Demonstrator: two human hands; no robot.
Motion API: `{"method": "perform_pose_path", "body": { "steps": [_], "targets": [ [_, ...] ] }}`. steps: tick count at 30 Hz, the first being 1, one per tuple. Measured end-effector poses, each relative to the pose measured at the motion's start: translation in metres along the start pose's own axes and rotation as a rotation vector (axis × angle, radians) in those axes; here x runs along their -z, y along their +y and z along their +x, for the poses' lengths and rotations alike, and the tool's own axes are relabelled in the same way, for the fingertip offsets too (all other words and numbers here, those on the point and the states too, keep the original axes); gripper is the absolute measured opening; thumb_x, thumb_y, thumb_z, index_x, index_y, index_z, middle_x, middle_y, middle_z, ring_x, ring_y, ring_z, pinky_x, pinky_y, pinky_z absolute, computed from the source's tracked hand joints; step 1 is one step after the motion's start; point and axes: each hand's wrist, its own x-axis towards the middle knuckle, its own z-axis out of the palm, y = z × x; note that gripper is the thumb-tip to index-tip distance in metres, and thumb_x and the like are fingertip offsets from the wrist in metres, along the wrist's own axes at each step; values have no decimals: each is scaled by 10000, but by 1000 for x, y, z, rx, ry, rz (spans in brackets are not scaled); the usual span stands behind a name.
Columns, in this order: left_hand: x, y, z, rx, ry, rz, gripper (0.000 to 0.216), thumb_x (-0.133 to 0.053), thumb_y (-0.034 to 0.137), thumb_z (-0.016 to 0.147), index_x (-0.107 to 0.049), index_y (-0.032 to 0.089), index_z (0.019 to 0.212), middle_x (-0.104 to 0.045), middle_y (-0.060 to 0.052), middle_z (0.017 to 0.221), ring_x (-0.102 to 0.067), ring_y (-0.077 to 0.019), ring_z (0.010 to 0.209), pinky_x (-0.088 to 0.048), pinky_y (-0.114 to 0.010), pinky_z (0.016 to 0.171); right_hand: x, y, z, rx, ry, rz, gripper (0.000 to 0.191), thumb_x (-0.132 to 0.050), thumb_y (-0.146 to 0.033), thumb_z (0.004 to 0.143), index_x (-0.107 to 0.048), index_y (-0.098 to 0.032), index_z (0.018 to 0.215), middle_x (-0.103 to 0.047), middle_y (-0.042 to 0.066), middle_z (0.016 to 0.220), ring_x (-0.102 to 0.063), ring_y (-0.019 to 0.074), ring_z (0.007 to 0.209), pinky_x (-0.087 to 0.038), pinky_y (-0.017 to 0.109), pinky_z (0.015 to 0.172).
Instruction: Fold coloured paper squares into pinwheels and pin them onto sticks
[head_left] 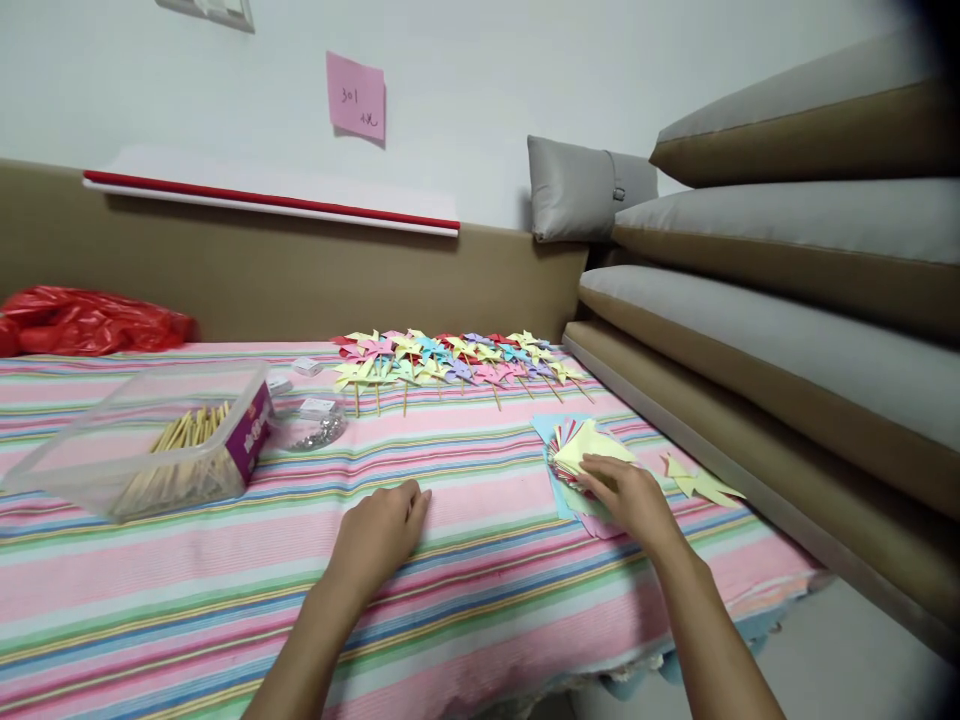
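My left hand [382, 528] rests on the striped cloth with its fingers curled in, and nothing shows in it. To the right, my right hand [626, 495] has its fingertips closed on a pale yellow paper piece [589, 445] on top of a pile of cut papers. Beneath it lie fanned papers with red and white edges, light blue paper [561, 492] and pink paper [600, 526]. A loose yellow cut paper [701, 484] lies just right of that hand. Paper pinwheels on sticks [457, 360] in several colours are laid out in rows farther back.
A clear plastic box [90, 470] of wooden sticks [187, 430] stands at left. Beside it is a clear container of small metal pieces [322, 432]. A red plastic bag [90, 320] lies behind. Stacked cushions [787, 300] border the right side; the striped cloth [480, 600] ends near the front right.
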Motion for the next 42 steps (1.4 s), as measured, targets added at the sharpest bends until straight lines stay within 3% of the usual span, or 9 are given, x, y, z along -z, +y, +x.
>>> {"method": "perform_pose_path", "body": {
  "steps": [7,10,13,21,28,31,35,39,42],
  "targets": [
    [-16,46,-12,-356,-56,-70,348,-326,360,1033,-646,236,975,-737,-49,960,-682,-212,914,-454,-293,785,7,-8,4,-106,38,3,328,-445,-316,977,-749,-201,937,-778,104,922,-686,248,815,-394,302,668],
    [-37,84,-19,-646,-33,-105,289,-404,327,1018,-641,222,1144,-698,-49,1225,-615,-197,1153,-434,-286,993,4,-9,8,-184,112,-14,320,-413,-290,988,-714,-180,991,-759,134,882,-643,247,732,-314,310,630],
    [-68,125,-15,-812,149,-24,493,-477,395,993,-514,113,1396,-481,-143,1537,-425,-295,1411,-317,-395,1166,2,-7,12,-233,180,7,313,-408,-279,990,-693,-165,1050,-750,145,867,-613,234,691,-289,312,628],
    [-116,193,33,-752,283,64,542,-354,328,1028,-454,-11,1438,-419,-238,1556,-357,-355,1460,-241,-492,1205,8,-3,14,-245,400,201,243,-504,-312,922,-714,-200,970,-756,92,867,-644,233,730,-394,307,669],
    [-120,205,41,-706,273,-118,520,-486,371,988,-532,7,1357,-509,-283,1453,-437,-388,1381,-283,-554,1165,45,-16,7,-463,1036,438,419,-439,-404,983,-630,-126,1232,-690,204,1171,-661,307,1083,-478,409,912],
    [-107,204,39,-685,271,-282,442,-453,330,1000,-565,70,1339,-519,-223,1464,-421,-351,1394,-251,-541,1192,54,-16,6,-514,1160,739,428,-497,-429,952,-572,-142,1260,-639,185,1280,-635,270,1176,-490,404,998],
    [-78,175,37,-554,290,-575,501,-272,364,1049,-500,108,1414,-486,-197,1503,-400,-296,1424,-278,-495,1198,42,-30,11,-537,931,1170,406,-597,-522,864,-585,-217,1132,-701,99,1175,-704,247,1034,-594,416,828],
    [-40,115,30,-405,189,-856,713,-32,495,1041,-514,106,1396,-655,-211,1317,-675,-255,1146,-534,-410,964,17,-80,14,-429,514,1428,436,-742,-550,746,-644,-218,1011,-754,45,1020,-727,206,896,-607,349,752],
    [-12,72,20,-229,-49,-1400,701,-320,678,973,-625,134,1293,-705,-181,1250,-707,-261,1076,-557,-361,906,-1,-125,12,-340,249,1497,444,-778,-552,730,-674,-210,993,-773,46,979,-730,202,843,-597,326,735]
  ]
}}
